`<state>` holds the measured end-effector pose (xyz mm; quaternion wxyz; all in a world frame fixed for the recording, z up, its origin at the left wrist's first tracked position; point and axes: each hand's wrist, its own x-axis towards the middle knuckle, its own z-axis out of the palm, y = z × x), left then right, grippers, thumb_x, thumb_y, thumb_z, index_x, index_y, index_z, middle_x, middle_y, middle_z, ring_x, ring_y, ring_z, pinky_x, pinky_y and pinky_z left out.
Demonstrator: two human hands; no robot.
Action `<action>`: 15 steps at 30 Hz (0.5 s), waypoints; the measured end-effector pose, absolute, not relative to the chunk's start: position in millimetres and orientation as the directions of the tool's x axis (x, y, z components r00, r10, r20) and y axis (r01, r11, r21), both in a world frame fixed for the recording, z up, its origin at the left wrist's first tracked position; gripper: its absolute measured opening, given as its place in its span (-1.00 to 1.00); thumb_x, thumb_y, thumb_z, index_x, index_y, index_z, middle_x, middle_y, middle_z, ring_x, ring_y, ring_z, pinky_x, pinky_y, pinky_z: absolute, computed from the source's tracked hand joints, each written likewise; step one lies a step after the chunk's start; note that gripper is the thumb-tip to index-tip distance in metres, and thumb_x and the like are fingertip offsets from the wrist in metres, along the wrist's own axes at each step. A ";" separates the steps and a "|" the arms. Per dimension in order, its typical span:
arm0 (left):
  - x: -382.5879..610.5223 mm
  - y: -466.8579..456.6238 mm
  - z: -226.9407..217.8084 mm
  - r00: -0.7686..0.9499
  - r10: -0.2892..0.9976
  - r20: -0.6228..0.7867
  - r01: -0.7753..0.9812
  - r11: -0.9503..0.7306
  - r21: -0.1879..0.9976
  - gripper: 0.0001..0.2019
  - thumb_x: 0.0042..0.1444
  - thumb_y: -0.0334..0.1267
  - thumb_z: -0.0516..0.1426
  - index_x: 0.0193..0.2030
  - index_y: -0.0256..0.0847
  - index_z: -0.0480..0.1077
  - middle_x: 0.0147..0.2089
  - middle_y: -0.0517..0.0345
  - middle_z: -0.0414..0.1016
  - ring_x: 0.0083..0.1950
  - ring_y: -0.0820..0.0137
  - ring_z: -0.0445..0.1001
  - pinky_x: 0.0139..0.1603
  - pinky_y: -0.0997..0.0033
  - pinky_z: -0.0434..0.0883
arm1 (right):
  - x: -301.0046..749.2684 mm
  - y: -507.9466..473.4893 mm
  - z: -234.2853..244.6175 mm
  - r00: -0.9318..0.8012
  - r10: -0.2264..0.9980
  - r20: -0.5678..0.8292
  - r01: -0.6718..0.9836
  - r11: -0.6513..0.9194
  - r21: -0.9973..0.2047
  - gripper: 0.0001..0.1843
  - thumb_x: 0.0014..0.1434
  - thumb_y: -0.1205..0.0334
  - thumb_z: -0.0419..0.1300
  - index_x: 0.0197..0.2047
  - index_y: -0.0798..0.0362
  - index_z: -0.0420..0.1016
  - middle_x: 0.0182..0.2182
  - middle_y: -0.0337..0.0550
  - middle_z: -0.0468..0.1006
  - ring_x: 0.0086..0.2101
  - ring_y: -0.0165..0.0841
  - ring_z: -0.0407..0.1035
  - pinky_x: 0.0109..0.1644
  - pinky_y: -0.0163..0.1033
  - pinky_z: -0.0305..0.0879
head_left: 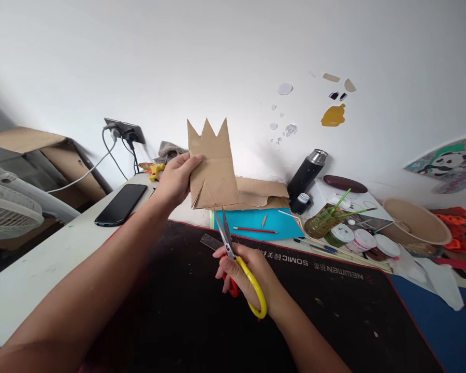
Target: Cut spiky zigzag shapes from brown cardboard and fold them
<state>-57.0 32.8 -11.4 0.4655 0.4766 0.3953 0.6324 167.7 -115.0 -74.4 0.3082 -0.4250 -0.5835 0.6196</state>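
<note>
My left hand (180, 176) pinches the left edge of a piece of brown cardboard (215, 168), thumb in front. The cardboard stands upright, with three pointed teeth along its top and a slanting cut at its lower left. Faint lines run on its lower part. In my right hand (246, 272) are scissors (252, 287) with one yellow and one red handle. Their metal blades point up and are slightly apart, with the tips at the cardboard's bottom edge. Whether the tips touch it I cannot tell.
A black mat (202, 311) lies under my hands. Behind it are a blue sheet (248, 223) with a red pencil (255, 230), more cardboard (260, 191) and a black flask (306, 173). Paint jars (363, 240) stand right; a phone (121, 204) and yellow glue gun (154, 171) lie left.
</note>
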 end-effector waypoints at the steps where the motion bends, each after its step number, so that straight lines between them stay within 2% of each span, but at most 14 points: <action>1: -55.3 31.5 -11.7 -0.095 0.967 0.235 -0.211 -0.250 0.945 -0.72 0.11 -0.03 0.35 -0.22 -0.19 0.53 -0.35 0.07 0.57 -0.42 0.35 0.53 -0.48 0.43 0.47 | 167.4 -115.8 -74.1 -0.448 0.877 -0.171 0.130 -0.126 -0.984 -0.40 0.30 -0.37 0.32 0.02 0.02 0.60 -0.35 -0.19 0.64 -0.52 -0.37 0.54 -0.46 -0.33 0.35; 4: -50.6 27.8 -14.0 -0.033 0.970 0.241 -0.199 -0.242 0.950 -0.70 0.11 0.00 0.38 -0.23 -0.18 0.54 -0.36 0.07 0.58 -0.41 0.31 0.55 -0.47 0.41 0.48 | 166.3 -117.5 -73.5 -0.424 0.890 -0.169 0.158 -0.111 -0.981 -0.44 0.34 -0.35 0.30 0.01 0.01 0.61 -0.37 -0.21 0.63 -0.53 -0.39 0.52 -0.48 -0.35 0.32; 9: -45.6 23.2 -17.5 0.085 0.968 0.236 -0.153 -0.221 0.963 -0.66 0.11 0.03 0.43 -0.33 -0.15 0.49 -0.50 0.15 0.47 -0.48 0.33 0.50 -0.52 0.42 0.42 | 165.6 -117.7 -66.9 -0.398 0.900 -0.177 0.199 -0.104 -0.974 -0.45 0.34 -0.33 0.31 0.00 0.03 0.61 -0.39 -0.21 0.61 -0.53 -0.41 0.49 -0.47 -0.35 0.34; 15: -42.3 20.4 -18.2 0.127 0.963 0.236 -0.157 -0.215 0.964 -0.66 0.14 0.02 0.43 -0.32 -0.17 0.48 -0.54 0.20 0.43 -0.50 0.37 0.47 -0.56 0.48 0.32 | 166.2 -118.5 -59.8 -0.395 0.902 -0.177 0.200 -0.104 -0.974 -0.49 0.34 -0.28 0.34 -0.04 0.03 0.60 -0.42 -0.23 0.57 -0.52 -0.41 0.46 -0.46 -0.35 0.35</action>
